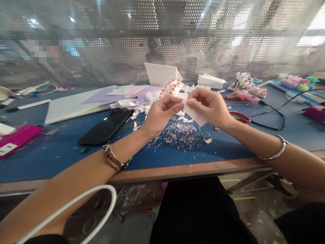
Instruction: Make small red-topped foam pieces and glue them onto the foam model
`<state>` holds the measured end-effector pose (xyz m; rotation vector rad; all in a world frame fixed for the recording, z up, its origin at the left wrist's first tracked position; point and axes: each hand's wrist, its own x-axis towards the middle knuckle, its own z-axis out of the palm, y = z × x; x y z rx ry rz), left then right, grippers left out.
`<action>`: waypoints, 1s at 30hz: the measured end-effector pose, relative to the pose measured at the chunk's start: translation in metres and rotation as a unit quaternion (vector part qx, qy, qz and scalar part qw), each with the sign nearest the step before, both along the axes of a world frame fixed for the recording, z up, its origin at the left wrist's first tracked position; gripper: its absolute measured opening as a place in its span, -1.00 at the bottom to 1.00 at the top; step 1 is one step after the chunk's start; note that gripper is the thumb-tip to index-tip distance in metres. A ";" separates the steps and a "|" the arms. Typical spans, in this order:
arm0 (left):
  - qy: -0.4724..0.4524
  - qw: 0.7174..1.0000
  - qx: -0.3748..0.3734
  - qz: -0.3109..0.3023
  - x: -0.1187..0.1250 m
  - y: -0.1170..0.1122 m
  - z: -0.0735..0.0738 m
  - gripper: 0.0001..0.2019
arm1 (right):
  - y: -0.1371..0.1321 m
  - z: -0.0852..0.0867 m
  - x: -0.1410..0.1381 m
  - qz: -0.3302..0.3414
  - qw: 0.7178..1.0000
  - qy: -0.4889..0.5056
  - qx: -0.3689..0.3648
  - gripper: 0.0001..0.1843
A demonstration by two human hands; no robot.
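Note:
My left hand and my right hand meet above the middle of the blue table, fingertips almost touching. Both pinch a small white piece, which looks like paper or foam; the fingers partly cover it. A flat white sheet shows just below my right hand, and whether that hand also holds it I cannot tell. Fine white shavings lie scattered on the table beneath. Behind my fingers stands a white piece with red dots, partly hidden.
A black phone lies left, before white boards and purple sheets. To the right are red-handled scissors, a pink glue gun and its black cable. A perforated metal screen rises behind.

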<state>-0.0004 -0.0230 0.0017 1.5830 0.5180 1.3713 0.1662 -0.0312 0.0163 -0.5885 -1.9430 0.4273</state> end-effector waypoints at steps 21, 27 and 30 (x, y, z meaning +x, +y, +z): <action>0.076 0.982 0.070 0.160 0.006 -0.018 0.001 -0.80 | -0.008 0.002 0.002 -0.063 0.992 -0.014 0.104 -0.88; 0.032 0.996 0.018 0.082 0.006 -0.007 -0.002 -0.79 | -0.005 0.002 0.005 -0.087 0.986 -0.072 0.123 -0.84; 0.027 0.997 0.003 0.071 0.005 -0.004 -0.003 -0.79 | -0.005 0.005 0.008 -0.056 0.978 -0.111 0.169 -0.83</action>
